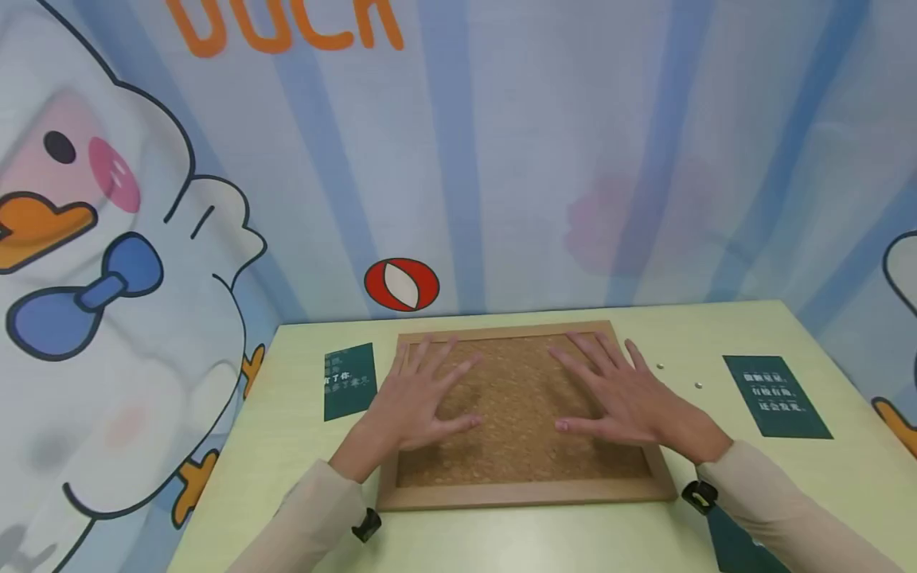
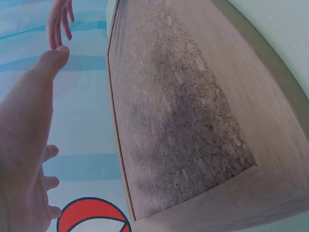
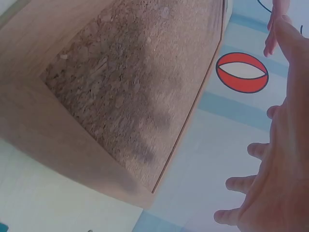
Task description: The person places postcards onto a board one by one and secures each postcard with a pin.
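A cork board (image 1: 516, 406) in a light wooden frame lies on the pale yellow table. Over its left part my left hand (image 1: 423, 398) is spread palm down, fingers apart, holding nothing. My right hand (image 1: 623, 390) hovers likewise over the right part, thumb pointing inward. Both wrist views show a gap between each hand and the cork, with soft shadows on the surface. In the left wrist view the cork (image 2: 169, 106) fills the middle, and my left hand (image 2: 24, 145) is at the left edge. My right hand (image 3: 275, 159) lines the right edge of its wrist view.
Dark green cards with white writing lie around the board: a left card (image 1: 349, 382), a right card (image 1: 777, 396) and a front card (image 1: 741, 545) partly under the right sleeve. Two small silvery pieces (image 1: 698, 385) lie right of the board. A printed cartoon backdrop (image 1: 516, 159) stands behind the table.
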Available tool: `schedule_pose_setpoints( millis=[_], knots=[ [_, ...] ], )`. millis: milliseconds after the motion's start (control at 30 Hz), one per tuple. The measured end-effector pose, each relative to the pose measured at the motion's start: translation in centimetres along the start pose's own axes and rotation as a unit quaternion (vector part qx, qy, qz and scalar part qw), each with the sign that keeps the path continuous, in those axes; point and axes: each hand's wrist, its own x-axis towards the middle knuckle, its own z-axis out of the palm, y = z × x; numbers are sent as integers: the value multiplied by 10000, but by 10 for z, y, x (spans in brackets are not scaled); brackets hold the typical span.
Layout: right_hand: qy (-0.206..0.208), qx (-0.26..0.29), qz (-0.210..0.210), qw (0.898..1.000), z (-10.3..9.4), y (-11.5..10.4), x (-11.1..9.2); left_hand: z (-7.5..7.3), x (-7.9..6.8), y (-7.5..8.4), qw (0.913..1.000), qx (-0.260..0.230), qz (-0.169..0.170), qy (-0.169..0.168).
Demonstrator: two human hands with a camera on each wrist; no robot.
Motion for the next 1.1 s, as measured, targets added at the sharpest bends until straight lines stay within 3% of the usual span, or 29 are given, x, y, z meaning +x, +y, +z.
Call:
schedule_pose_setpoints(
  millis=[333, 700, 900, 1100],
  knots=[
    [-34, 110, 214, 9997, -7, 11, -8, -1, -1, -5, 9969, -594, -512, 33],
    [8, 381, 684, 9969, -20, 24, -26, 4, -15, -19, 9835, -1035, -1485, 74],
    [29, 650, 1056, 9923, -30, 39, -45, 9, -27, -27, 9698, -1392, -1994, -173],
    [33, 797, 1436, 9864, -38, 56, -64, 12, -39, -35, 9490, -1902, -2472, -453]
  ],
)
